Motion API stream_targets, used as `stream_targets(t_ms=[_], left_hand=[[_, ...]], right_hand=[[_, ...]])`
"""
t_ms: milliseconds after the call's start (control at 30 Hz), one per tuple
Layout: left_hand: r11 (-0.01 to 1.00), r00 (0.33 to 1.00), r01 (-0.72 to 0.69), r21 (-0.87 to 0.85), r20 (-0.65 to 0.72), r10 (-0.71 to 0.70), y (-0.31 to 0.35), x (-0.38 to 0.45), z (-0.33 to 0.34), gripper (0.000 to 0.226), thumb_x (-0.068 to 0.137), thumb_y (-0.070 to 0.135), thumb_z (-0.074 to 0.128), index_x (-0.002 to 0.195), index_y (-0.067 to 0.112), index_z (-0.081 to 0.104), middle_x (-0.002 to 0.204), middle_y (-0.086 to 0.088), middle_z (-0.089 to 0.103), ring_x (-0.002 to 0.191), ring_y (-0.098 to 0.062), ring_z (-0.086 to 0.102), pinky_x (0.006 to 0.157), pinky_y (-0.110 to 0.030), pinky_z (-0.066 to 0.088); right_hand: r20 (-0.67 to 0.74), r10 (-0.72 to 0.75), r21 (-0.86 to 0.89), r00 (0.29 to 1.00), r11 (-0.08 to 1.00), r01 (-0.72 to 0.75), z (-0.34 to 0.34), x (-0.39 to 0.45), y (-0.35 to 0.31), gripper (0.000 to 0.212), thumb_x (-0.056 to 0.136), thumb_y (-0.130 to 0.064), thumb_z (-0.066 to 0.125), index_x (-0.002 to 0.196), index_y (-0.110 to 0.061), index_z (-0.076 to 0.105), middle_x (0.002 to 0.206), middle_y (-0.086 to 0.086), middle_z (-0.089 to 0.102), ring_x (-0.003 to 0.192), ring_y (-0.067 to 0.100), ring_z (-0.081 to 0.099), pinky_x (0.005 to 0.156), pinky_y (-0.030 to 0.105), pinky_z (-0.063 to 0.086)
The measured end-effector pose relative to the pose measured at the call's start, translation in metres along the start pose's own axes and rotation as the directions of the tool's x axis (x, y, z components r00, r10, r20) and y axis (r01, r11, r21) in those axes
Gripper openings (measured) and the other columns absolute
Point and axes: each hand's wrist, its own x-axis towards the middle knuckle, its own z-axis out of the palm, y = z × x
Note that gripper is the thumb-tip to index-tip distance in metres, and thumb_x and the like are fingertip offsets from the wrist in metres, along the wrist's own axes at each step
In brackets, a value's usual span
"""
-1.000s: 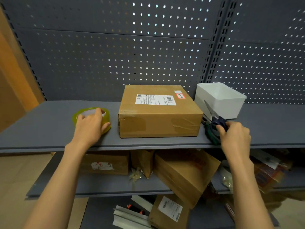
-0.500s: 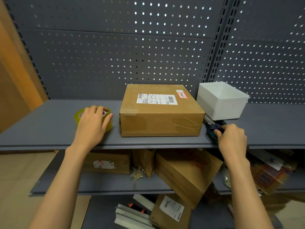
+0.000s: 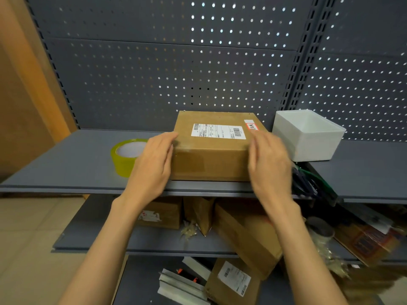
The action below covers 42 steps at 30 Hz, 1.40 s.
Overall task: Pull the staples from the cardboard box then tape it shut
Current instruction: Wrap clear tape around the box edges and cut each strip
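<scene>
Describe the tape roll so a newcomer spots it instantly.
On the upper grey shelf, look left of the cardboard box, just past the left hand. The tape roll lies flat there: the only round, yellow-green thing on the shelf.

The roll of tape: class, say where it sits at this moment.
In the head view the roll of tape stands on the grey shelf, left of the cardboard box, just beyond the left hand, which partly covers it.

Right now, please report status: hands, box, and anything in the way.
Left hand and right hand open, one at each side of the cardboard box. Box closed on shelf. Tape roll at left, scissors at right, neither blocking.
</scene>
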Motion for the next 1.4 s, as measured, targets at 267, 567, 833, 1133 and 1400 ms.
stream_targets(t_ms=[267,567,833,1133,1400], left_hand=[[0.984,0.991,-0.095,0.149,0.112,0.079,0.005,-0.005,0.013,0.055,0.095,0.027,0.02,0.137,0.001,0.042,0.14,-0.015,0.048,0.132,-0.026,0.042,0.113,-0.032,0.023],[0.994,0.996,0.037,-0.105,0.084,-0.029,-0.008,-0.009,0.005,0.039,0.101,0.024,0.033,0.135,0.012,0.047,0.14,-0.003,0.048,0.13,-0.014,0.042,0.109,-0.024,0.029],[0.978,0.997,-0.004,-0.209,0.078,0.021,-0.012,-0.012,-0.007,0.042,0.094,0.041,0.033,0.105,0.015,0.064,0.127,0.007,0.057,0.116,-0.004,0.051,0.096,-0.017,0.037],[0.99,0.999,0.04,-0.137,0.039,-0.035,-0.008,0.018,0.005,0.025,0.101,0.022,0.035,0.115,0.013,0.053,0.109,-0.003,0.064,0.101,-0.02,0.059,0.085,-0.037,0.046],[0.999,0.98,0.003,-0.049,0.2,0.007,-0.017,0.015,0.011,0.042,0.102,0.028,0.029,0.141,0.019,0.04,0.145,0.0,0.043,0.138,-0.012,0.032,0.114,-0.031,0.025]], right_hand=[[0.386,-0.315,0.171,0.867,0.948,0.268,0.049,-0.003,-0.071,0.05,0.099,-0.026,0.024,0.135,0.002,0.044,0.14,0.017,0.047,0.132,0.026,0.042,0.113,0.034,0.023],[0.453,-0.212,0.389,0.866,0.921,0.022,0.046,0.001,-0.057,0.037,0.101,-0.021,0.035,0.132,-0.012,0.053,0.137,0.002,0.052,0.132,0.012,0.039,0.11,0.02,0.016],[0.504,-0.168,0.48,0.847,0.87,-0.113,0.04,0.009,-0.046,0.024,0.093,-0.025,0.053,0.09,-0.02,0.076,0.123,-0.005,0.063,0.118,0.008,0.051,0.101,0.026,0.036],[0.415,-0.088,0.512,0.906,0.845,-0.153,0.055,0.023,-0.066,0.021,0.098,-0.024,0.047,0.113,-0.016,0.058,0.102,-0.001,0.068,0.094,0.012,0.059,0.076,0.021,0.04],[0.427,-0.28,0.294,0.86,0.942,0.161,0.061,0.017,-0.064,0.035,0.101,-0.026,0.032,0.123,-0.016,0.058,0.118,0.001,0.065,0.111,0.019,0.057,0.091,0.03,0.038]])
